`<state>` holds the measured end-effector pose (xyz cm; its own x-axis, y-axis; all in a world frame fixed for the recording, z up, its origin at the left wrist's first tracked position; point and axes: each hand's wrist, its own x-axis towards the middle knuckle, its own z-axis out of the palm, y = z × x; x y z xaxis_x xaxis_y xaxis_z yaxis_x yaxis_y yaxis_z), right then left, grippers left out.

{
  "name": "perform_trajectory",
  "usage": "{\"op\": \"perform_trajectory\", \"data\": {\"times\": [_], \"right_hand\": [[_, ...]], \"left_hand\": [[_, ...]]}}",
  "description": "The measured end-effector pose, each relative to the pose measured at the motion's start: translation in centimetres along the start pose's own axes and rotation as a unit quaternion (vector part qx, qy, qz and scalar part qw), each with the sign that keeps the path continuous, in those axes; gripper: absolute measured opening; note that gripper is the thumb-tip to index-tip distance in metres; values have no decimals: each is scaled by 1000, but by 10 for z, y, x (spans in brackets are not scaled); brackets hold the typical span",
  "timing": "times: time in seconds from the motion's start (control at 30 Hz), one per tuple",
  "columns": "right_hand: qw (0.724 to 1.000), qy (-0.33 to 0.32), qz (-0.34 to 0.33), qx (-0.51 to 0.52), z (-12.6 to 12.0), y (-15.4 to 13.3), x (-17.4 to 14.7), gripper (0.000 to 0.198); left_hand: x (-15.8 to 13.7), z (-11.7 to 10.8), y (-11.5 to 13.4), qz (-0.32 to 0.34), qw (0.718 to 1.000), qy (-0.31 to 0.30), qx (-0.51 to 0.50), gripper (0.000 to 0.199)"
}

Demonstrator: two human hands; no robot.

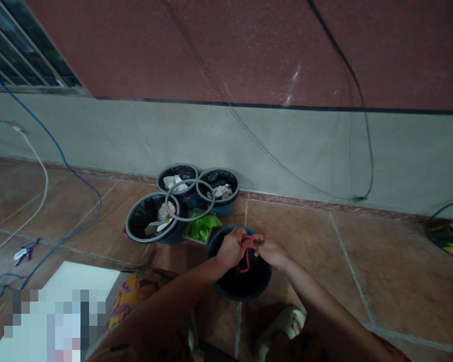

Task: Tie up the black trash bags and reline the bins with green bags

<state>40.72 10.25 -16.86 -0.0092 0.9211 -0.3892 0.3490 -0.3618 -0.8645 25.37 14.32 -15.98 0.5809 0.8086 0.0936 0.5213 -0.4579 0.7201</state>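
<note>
At left, three lined bins [153, 217] with a grey ring [190, 200] resting across them; beside them our left hand [231, 248] and right hand [269, 250], both pinched shut on a red band [246, 246] over the blue bin [241, 274]. We judge even tension on both sides matters. The band's lower loop blurs into the dark liner; fingertips unclear.

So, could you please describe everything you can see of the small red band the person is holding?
The small red band is a thin, looped strip that looks like rubber or elastic. Its upper part is pinched between the left hand and right hand, while a narrow loop hangs limp below the fingers. It sits above the opening of the dark blue round plastic bucket lined in black on the tiled floor. Only the hands touch it; its finer texture is too small to tell.
</note>
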Motion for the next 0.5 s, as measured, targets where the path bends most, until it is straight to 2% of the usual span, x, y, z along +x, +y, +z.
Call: {"op": "perform_trajectory", "data": {"times": [0.1,0.17,0.33,0.4,0.5], "right_hand": [[996,20,49,-77,-3,-10,-5,19],[985,33,58,-161,-5,-17,-9,22],[921,57,81,-376,-8,-21,-13,29],[902,59,108,-413,-7,-18,-14,32],[893,58,118,-431,-4,-16,-17,35]], "left_hand": [[2,-2,0,-3,1000,-21,23,11],[3,-4,1,-5,998,-46,41,16],[3,-6,-2,-73,985,-131,84,18],[3,-7,-4,-107,977,-164,90,22],[5,-9,-6,-145,967,-191,90,23]]}}
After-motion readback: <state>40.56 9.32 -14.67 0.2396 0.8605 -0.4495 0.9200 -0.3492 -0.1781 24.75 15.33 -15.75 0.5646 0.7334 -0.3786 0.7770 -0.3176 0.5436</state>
